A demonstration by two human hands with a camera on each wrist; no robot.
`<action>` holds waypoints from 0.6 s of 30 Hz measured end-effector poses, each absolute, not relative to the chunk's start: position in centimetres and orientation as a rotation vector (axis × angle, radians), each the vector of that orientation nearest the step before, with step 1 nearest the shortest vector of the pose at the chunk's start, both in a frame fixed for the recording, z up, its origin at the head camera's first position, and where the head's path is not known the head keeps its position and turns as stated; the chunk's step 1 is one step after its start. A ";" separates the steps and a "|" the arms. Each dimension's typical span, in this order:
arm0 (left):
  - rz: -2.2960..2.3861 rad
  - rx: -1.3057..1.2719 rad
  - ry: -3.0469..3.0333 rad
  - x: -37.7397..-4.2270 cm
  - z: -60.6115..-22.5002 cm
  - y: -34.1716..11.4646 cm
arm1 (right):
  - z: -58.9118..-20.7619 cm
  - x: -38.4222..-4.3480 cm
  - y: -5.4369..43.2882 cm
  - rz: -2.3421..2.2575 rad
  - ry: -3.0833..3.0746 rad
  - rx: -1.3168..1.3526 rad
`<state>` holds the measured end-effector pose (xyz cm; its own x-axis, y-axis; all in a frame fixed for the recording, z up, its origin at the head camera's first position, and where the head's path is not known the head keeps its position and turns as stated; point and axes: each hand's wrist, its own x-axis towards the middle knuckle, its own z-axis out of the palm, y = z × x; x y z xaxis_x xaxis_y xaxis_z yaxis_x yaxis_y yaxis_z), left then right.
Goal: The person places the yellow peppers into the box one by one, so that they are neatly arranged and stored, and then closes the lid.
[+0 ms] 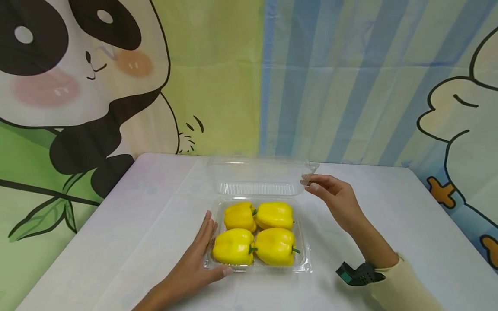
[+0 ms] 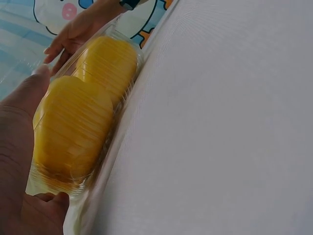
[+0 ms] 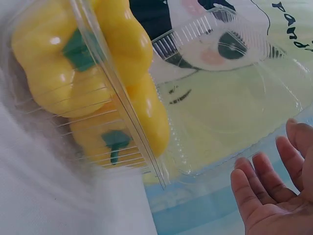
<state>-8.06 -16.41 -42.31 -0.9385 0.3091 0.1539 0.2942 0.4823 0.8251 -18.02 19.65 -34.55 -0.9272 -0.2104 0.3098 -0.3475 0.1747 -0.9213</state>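
Observation:
Several yellow bell peppers [image 1: 274, 246] with green stems lie in the base of a clear plastic clamshell box [image 1: 305, 264]. Its transparent lid [image 1: 256, 188] stands raised on the far side. My left hand [image 1: 196, 255] rests against the box's left side, fingers extended along the wall and thumb at the front left corner. At the lid's right corner is my right hand [image 1: 334, 198], its fingertips touching or very near the edge. In the right wrist view the fingers [image 3: 266, 181] look loosely bent and spread beside the lid, not closed round it.
The box stands on a white-covered table [image 1: 155, 242]. Behind it hangs a cloth backdrop [image 1: 218, 77] with a panda and blue stripes. A dark band [image 1: 359, 274] sits on the right wrist, beside a pale sleeve [image 1: 404, 285].

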 end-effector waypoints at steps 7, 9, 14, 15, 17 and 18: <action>1.543 0.610 2.644 -8.2 -42.4 -16.8 | -34.9 -17.3 19.8 1.835 -2.305 0.599; 1.543 0.600 2.622 -8.2 -42.2 -16.8 | -35.0 -17.1 19.8 1.839 -2.303 0.610; 1.621 0.512 2.489 -8.0 -41.4 -16.7 | -35.1 -16.2 20.1 1.859 -2.334 0.605; 1.645 0.492 2.455 -8.0 -41.3 -16.7 | -35.1 -15.9 20.1 1.856 -2.344 0.601; 1.700 0.465 2.389 -7.9 -41.0 -16.7 | -35.1 -15.5 20.2 1.846 -2.362 0.603; 1.732 0.452 2.356 -7.9 -40.8 -16.8 | -35.1 -15.3 20.2 1.842 -2.367 0.607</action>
<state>-7.86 -16.78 -40.84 -0.9371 0.3477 0.0322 0.1344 0.2741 0.9523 -15.26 20.23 -35.15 -0.9182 -0.2573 0.3011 -0.3551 0.1983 -0.9135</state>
